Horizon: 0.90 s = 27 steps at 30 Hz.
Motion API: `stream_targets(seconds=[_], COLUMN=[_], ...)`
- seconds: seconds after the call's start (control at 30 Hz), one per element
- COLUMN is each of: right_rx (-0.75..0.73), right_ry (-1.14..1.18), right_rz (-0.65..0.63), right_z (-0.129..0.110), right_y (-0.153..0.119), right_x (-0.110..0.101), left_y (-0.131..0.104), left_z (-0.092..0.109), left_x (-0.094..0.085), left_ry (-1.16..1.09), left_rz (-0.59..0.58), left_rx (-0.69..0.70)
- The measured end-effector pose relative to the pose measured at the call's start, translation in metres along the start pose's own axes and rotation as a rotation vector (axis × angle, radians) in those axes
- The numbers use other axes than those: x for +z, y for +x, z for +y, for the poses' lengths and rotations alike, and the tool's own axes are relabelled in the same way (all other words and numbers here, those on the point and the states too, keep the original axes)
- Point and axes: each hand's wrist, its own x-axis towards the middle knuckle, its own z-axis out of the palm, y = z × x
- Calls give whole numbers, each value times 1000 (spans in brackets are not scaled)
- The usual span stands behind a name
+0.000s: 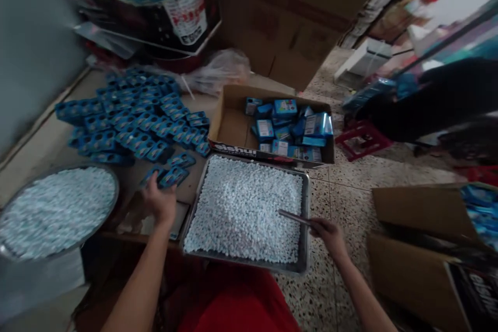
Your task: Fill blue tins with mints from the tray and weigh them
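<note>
My left hand (160, 203) reaches over the near edge of the blue boxes, thumb and fingers apart. Its fingertips are at a small blue box (152, 173); whether they touch it I cannot tell. Beside that lies another blue box (173, 176), a dark round opening in its top. My right hand (327, 234) is closed around the end of a narrow grey metal tool (292, 216), whose far tip rests at the white pellets (245, 207). These small round pellets are heaped in a rectangular metal tray (305, 249) in front of me.
Rows of blue boxes (132, 119) stand at the left. A round metal tray (115, 187) of pellets is nearer. A shallow carton (233, 114) holds closed blue packs. Larger cartons (416, 212) stand right, near a pink crate (363, 140). A person in dark clothing (439, 98) is beyond.
</note>
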Motion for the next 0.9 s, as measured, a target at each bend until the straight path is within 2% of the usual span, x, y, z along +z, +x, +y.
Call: stream_targets(seconds=[0.03, 0.07, 0.1, 0.13, 0.2, 0.27, 0.3, 0.37, 0.4, 0.43, 0.5, 0.57, 0.7, 0.8, 0.9], right_rx=[4, 5, 1, -3, 0, 12, 19, 35, 42, 46, 49, 53, 84, 81, 67], right_ry=[64, 115, 153, 186, 245, 302, 329, 375, 394, 411, 440, 470, 511, 517, 518], right_rz=[-12, -19, -24, -33, -67, -112, -136, -178, -192, -203, -213, -221, -256, -272, -303], right_z=[4, 8, 11, 14, 16, 16, 15, 14, 14, 14, 14, 13, 3, -10, -28], right_y=[4, 9, 14, 20, 31, 40, 43, 46, 46, 43, 33, 17, -14, -31, -43], right_x=[18, 41, 66, 92, 142, 179, 191, 199, 197, 191, 175, 160, 142, 133, 122], left_y=[0, 2, 8, 18, 46, 77, 91, 111, 118, 123, 131, 138, 153, 159, 156], left_z=[16, 37, 63, 92, 158, 222, 249, 289, 300, 306, 305, 294, 266, 249, 232], left_x=[-4, -5, 0, 12, 55, 119, 154, 217, 242, 261, 279, 279, 250, 213, 158], left_ry=[29, 26, -5, -49, -100, -39, 27, 162, 222, 265, 313, 336, 369, 259, 12], left_rz=[60, 66, 48, -38, -215, -418, -536, -686, -731, -745, -724, -713, -776, -690, -656], left_rx=[59, 145, 235, 352, 551, 690, 733, 710, 684, 653, 597, 560, 548, 565, 496])
